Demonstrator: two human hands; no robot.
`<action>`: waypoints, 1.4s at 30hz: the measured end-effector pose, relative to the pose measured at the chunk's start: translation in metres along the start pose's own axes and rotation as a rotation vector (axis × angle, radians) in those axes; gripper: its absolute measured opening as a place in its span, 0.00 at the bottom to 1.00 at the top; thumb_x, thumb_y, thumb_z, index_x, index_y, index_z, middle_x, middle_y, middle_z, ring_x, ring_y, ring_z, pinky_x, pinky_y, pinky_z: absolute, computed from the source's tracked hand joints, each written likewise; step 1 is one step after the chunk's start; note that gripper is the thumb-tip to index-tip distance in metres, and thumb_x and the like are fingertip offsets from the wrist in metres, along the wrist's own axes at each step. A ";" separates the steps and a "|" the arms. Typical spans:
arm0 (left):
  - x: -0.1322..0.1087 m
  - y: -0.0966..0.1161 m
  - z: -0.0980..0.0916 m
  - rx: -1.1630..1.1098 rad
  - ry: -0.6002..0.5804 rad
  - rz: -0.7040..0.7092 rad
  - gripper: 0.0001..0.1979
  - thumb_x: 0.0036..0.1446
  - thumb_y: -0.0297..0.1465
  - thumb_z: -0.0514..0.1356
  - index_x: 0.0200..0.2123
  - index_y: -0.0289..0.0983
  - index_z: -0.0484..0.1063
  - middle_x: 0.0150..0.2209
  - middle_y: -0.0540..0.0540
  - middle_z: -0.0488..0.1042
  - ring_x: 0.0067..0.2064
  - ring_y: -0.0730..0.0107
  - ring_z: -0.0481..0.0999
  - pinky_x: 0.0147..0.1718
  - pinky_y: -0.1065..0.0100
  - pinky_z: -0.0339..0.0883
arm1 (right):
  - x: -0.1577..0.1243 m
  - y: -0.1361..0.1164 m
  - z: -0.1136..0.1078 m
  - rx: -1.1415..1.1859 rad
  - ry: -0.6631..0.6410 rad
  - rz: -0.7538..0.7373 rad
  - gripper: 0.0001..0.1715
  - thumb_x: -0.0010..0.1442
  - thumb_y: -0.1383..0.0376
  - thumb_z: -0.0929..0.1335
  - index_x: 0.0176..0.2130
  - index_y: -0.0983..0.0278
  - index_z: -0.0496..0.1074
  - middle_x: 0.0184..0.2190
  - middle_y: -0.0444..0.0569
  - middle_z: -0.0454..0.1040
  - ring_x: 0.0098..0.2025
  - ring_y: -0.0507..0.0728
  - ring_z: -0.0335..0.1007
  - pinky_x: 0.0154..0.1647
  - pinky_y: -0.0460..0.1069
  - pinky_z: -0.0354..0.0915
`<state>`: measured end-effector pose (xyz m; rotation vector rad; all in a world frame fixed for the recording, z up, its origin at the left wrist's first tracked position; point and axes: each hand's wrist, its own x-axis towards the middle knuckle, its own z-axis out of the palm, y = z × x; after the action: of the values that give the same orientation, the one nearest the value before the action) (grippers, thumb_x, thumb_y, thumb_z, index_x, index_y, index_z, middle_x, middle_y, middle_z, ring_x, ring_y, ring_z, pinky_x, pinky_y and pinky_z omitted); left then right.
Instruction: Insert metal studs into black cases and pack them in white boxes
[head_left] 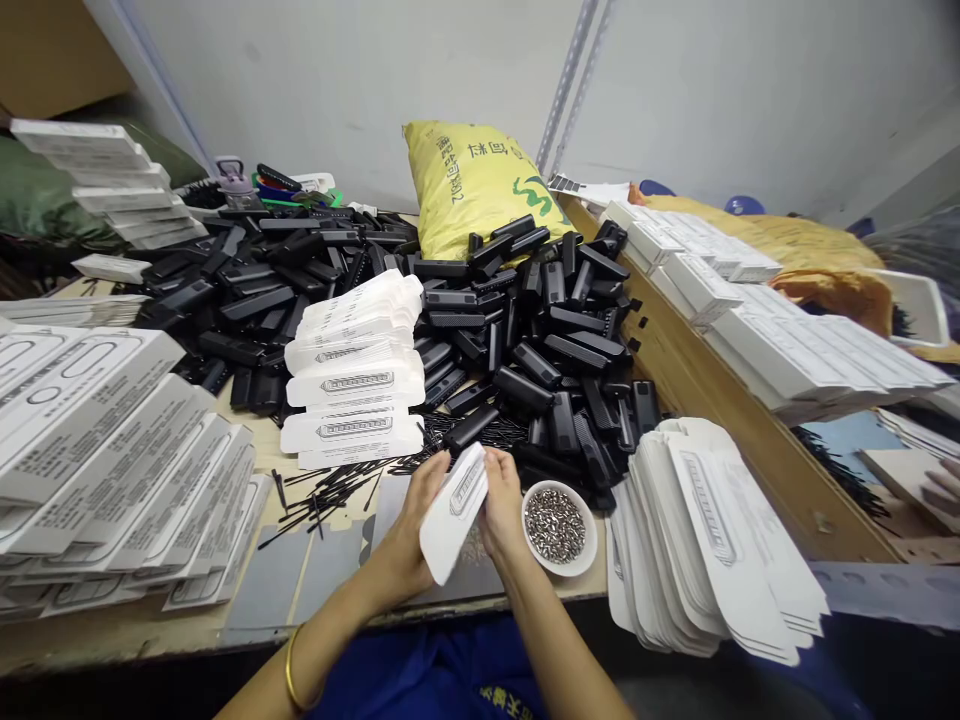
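Observation:
Both my hands hold one white cardboard box (pixel 454 512) with a printed comb-like drawing, tilted upright over the table's near edge. My left hand (pixel 412 530) grips its left side, fingers curled round it. My right hand (pixel 501 505) is closed on its right edge. Just right of my right hand sits a small white bowl (pixel 559 562) full of tiny metal parts. Behind the box lie loose thin black sticks (pixel 337 490) and a stack of filled white boxes (pixel 354 400).
A big heap of black plastic parts (pixel 525 340) covers the table's middle. Flat white box blanks lie fanned at the right (pixel 712 540) and stacked at the left (pixel 97 470). A yellow sack (pixel 472 180) leans on the wall. Another person's hand (pixel 941 485) shows at the far right.

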<state>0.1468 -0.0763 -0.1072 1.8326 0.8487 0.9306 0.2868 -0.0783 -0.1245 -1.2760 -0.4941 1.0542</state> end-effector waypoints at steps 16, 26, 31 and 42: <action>0.025 0.007 -0.042 0.788 -0.006 -0.468 0.32 0.54 0.47 0.57 0.57 0.35 0.63 0.50 0.38 0.72 0.49 0.49 0.73 0.44 0.56 0.67 | 0.076 -0.072 -0.013 -0.782 -0.164 -0.600 0.24 0.62 0.65 0.61 0.58 0.62 0.62 0.51 0.53 0.72 0.52 0.59 0.68 0.55 0.57 0.62; 0.017 0.000 -0.030 0.627 0.074 -0.208 0.25 0.52 0.37 0.60 0.54 0.40 0.66 0.47 0.45 0.73 0.46 0.61 0.75 0.42 0.64 0.69 | 0.031 -0.083 0.012 -0.331 -0.480 -0.372 0.23 0.62 0.58 0.64 0.56 0.59 0.65 0.45 0.49 0.76 0.47 0.58 0.71 0.52 0.54 0.65; 0.023 0.006 -0.032 0.490 0.206 -0.216 0.27 0.49 0.42 0.61 0.52 0.38 0.67 0.46 0.44 0.75 0.46 0.59 0.75 0.46 0.61 0.69 | 0.043 -0.074 0.013 -0.720 -0.699 -0.563 0.19 0.65 0.59 0.62 0.53 0.57 0.70 0.51 0.48 0.70 0.54 0.57 0.64 0.56 0.53 0.60; 0.029 0.009 -0.012 0.290 0.283 -0.305 0.39 0.52 0.43 0.61 0.62 0.36 0.50 0.60 0.35 0.61 0.61 0.52 0.62 0.58 0.51 0.58 | 0.081 -0.013 -0.020 -1.284 -0.416 -0.459 0.11 0.53 0.74 0.67 0.23 0.62 0.67 0.31 0.49 0.72 0.42 0.59 0.65 0.45 0.52 0.60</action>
<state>0.1519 -0.0507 -0.0874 1.7632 1.4599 0.9163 0.3465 -0.0196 -0.1371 -1.8653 -1.8834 0.5351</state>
